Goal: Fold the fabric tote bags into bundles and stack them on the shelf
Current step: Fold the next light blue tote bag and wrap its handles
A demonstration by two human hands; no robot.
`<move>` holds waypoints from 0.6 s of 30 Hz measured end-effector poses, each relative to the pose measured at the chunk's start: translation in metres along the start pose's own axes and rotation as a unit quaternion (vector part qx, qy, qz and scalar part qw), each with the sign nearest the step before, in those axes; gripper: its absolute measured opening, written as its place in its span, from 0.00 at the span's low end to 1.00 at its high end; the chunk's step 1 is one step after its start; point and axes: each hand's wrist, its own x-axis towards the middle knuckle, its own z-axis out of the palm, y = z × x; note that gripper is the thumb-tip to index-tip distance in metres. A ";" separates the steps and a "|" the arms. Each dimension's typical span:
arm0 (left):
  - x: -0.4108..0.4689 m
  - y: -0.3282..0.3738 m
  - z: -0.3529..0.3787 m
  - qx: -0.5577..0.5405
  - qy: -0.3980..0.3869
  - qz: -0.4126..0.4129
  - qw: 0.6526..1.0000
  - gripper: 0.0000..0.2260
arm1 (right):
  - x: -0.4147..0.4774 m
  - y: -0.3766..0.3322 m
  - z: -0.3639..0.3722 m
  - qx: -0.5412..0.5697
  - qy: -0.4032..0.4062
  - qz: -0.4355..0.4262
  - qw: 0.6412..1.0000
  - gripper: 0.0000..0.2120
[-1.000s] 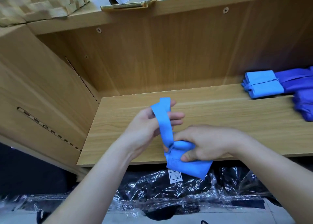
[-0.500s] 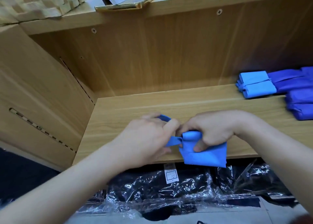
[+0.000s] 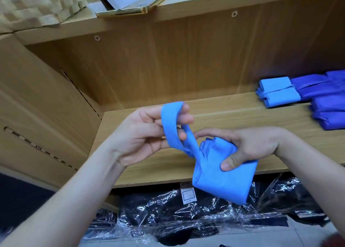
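**Item:** light-blue tote bag (image 3: 222,177), folded to a wad, held in the air over the front edge of the shelf (image 3: 233,116), at 5 o'clock from frame centre.
**Right hand** (image 3: 252,146): thumb and fingers (image 3: 209,134) clamped round the wad.
**Left hand** (image 3: 145,134): fingers curled through the strap (image 3: 170,127), which is drawn up toward 10 o'clock.
**Stock at 3 o'clock:** one tied light-blue bundle (image 3: 278,92); purple bundles (image 3: 328,106), cut off by the frame edge.
**Risk, as judged:** slack in the strap or a loosened right grip would let the folds spring open.
**Hidden or unclear:** the wad's far side and the strap's root; the left fingertips are blurred.
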 end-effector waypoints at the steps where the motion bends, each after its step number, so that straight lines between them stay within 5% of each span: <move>1: 0.000 -0.003 0.001 0.005 0.042 0.005 0.999 0.23 | -0.001 0.000 0.001 -0.009 0.011 0.005 1.000 0.39; 5: 0.007 -0.011 0.008 0.049 0.092 -0.008 0.995 0.31 | -0.002 -0.008 0.008 -0.142 0.050 0.047 0.987 0.52; 7: 0.012 -0.013 0.010 0.052 0.103 -0.009 0.993 0.25 | -0.001 -0.015 0.014 -0.259 0.090 0.075 0.959 0.56; 13: 0.019 -0.028 -0.001 0.015 0.076 0.025 0.997 0.32 | -0.004 -0.027 0.034 -0.416 0.233 0.031 0.878 0.55; 16: 0.023 -0.042 -0.001 0.000 0.035 0.013 0.999 0.32 | 0.003 -0.022 0.029 -0.432 0.201 0.045 0.878 0.53; 18: 0.026 -0.049 0.002 0.006 0.032 0.016 0.999 0.34 | 0.010 -0.017 0.024 -0.364 0.200 0.038 0.909 0.49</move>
